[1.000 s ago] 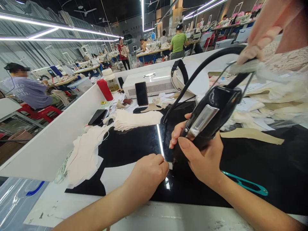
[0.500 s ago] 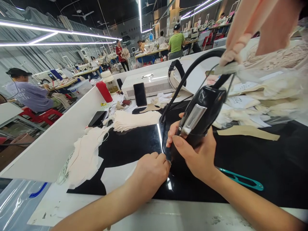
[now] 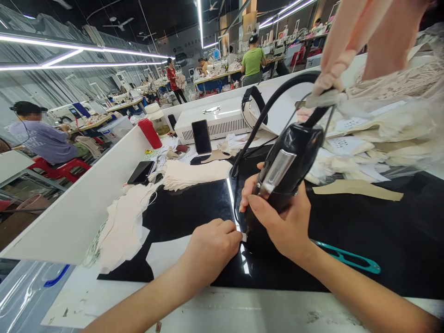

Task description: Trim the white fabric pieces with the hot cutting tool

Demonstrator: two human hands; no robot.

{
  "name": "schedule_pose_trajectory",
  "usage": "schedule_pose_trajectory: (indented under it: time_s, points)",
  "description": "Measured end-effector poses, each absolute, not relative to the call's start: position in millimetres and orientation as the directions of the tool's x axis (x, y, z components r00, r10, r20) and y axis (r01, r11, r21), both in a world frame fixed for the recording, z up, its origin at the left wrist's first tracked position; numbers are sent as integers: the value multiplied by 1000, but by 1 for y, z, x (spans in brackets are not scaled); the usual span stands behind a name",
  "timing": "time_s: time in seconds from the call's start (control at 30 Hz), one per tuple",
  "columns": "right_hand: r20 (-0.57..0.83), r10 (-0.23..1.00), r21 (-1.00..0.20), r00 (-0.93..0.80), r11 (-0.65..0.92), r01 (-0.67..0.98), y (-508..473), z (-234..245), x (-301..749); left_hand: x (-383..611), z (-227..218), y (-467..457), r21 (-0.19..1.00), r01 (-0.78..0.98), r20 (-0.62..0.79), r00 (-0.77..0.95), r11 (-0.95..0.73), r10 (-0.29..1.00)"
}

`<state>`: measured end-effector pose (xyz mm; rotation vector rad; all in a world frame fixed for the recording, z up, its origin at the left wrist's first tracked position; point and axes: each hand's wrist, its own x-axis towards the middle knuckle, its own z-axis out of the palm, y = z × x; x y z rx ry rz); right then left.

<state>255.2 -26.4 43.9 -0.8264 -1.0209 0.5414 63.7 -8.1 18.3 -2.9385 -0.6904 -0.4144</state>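
My right hand (image 3: 284, 222) is wrapped round a black corded power tool (image 3: 291, 152) with a silver lever on its side. The tool is tilted, its lower end pointing down at the black work surface (image 3: 194, 208). A fabric strip (image 3: 333, 74) tied at its top holds it from above. My left hand (image 3: 215, 245) is closed in a pinch close to the tool's lower end. A small pale piece (image 3: 244, 237) pokes out from its fingertips; its kind is not clear. White sheet material (image 3: 166, 252) lies beside the left forearm.
Stacks of pale fabric pieces (image 3: 125, 226) lie left, with another stack (image 3: 197, 173) behind. Teal thread snips (image 3: 360, 262) and a beige cut piece (image 3: 357, 188) are at right. A phone (image 3: 201, 137) leans on a white machine box (image 3: 215, 122). Bagged fabric (image 3: 374, 134) is piled back right.
My left hand has shifted slightly left, and the small pale piece now shows between its fingertips and the tool. My right hand and the tool have barely moved.
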Motion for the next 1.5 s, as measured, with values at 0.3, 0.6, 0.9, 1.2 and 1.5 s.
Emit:
schedule_pose_trajectory:
  time_s: [0.3, 0.6, 0.9, 1.2, 1.5]
  points:
    - [532, 741, -783, 410, 615, -96, -25, 49, 255, 66, 10, -9, -63, 432, 371, 847, -900, 381]
    - [517, 731, -780, 445, 616, -106, -26, 51, 257, 66, 8, -9, -45, 418, 406, 838, -907, 366]
    - [533, 720, -754, 444, 642, -137, -25, 51, 255, 66, 8, -11, -36, 412, 417, 834, -911, 361]
    - [534, 706, -741, 465, 656, -144, -24, 51, 253, 64, 4, -8, -39, 399, 414, 841, -916, 348]
    - [526, 726, -778, 443, 621, -94, -24, 49, 255, 65, 4, -9, -14, 409, 442, 821, -913, 361]
